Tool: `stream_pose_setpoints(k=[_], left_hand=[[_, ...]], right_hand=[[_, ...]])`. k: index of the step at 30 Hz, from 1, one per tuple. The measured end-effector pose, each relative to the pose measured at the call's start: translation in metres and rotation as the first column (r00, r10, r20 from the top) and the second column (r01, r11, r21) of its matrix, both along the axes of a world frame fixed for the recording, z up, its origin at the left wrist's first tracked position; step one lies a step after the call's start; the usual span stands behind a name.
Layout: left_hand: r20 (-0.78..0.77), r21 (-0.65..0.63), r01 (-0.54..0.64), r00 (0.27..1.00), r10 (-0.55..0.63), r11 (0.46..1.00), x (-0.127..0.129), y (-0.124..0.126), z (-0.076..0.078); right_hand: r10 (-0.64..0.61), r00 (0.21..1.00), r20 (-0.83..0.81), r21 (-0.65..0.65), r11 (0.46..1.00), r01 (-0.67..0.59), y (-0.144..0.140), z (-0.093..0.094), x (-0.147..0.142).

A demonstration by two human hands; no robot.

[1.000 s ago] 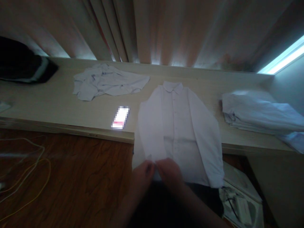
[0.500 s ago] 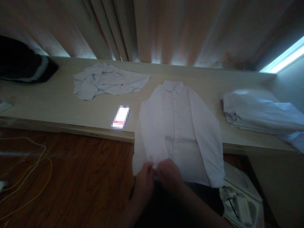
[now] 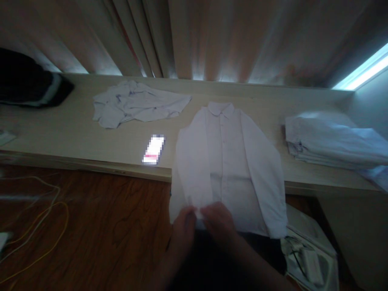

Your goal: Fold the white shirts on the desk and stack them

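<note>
A white long-sleeved shirt (image 3: 233, 161) lies face up with its collar toward the back, its lower part reaching past the desk's front edge toward me. Its right-hand sleeve is laid down along the body. At the cuff of the left-hand sleeve, my left hand (image 3: 185, 226) and my right hand (image 3: 220, 220) sit close together. Both hands have their fingers closed on the cuff, with fingertips nearly meeting. The exact grip is partly hidden by the hands and dim light.
On the desk (image 3: 72, 133) are a crumpled white garment (image 3: 136, 103), a lit phone (image 3: 154, 149), a folded white stack (image 3: 330, 141) and a black bag (image 3: 27, 81). Cables (image 3: 57, 202) trail on the floor at left. A bin-like container (image 3: 315, 238) stands at lower right.
Both hands stay at the same cuff, with only slight finger movement. The shirt has barely shifted.
</note>
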State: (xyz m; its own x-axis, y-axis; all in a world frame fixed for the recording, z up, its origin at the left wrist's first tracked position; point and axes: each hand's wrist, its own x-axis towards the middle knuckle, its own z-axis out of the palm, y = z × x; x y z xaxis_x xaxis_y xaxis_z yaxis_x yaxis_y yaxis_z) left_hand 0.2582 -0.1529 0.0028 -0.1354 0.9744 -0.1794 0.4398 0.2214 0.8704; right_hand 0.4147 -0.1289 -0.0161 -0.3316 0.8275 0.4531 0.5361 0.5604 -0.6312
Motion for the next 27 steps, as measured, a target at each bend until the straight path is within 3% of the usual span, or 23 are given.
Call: stream_pose_setpoints(k=[4, 7, 10, 13, 23, 27], left_hand=[[0.007, -0.002, -0.037, 0.999, 0.037, 0.999, -0.001, 0.0, 0.003], [0.019, -0.018, -0.028, 0.999, 0.028, 0.999, 0.0, 0.003, 0.007], [0.017, -0.064, -0.013, 1.0, 0.015, 0.998, 0.001, 0.006, 0.01], [0.005, -0.103, 0.015, 1.0, -0.015, 0.995, 0.001, 0.008, 0.011], [-0.036, -0.182, 0.098, 0.994, -0.106, 0.978, 0.001, 0.013, 0.014], [-0.055, -0.189, 0.109, 0.991, -0.122, 0.976, 0.002, 0.011, 0.01]], right_hand=[[-0.009, 0.997, -0.071, -0.023, 1.0, 0.008, -0.001, 0.001, 0.001], [-0.08, 0.988, -0.133, -0.16, 0.985, 0.058, -0.001, 0.006, 0.0], [-0.131, 0.972, -0.194, -0.394, 0.918, 0.045, 0.002, 0.014, -0.001], [-0.146, 0.961, -0.237, -0.542, 0.841, -0.006, 0.006, 0.02, -0.001], [-0.196, 0.938, -0.286, -0.657, 0.753, -0.043, 0.009, 0.016, -0.004], [-0.256, 0.93, -0.264, -0.731, 0.682, -0.02, 0.01, 0.017, -0.006]])
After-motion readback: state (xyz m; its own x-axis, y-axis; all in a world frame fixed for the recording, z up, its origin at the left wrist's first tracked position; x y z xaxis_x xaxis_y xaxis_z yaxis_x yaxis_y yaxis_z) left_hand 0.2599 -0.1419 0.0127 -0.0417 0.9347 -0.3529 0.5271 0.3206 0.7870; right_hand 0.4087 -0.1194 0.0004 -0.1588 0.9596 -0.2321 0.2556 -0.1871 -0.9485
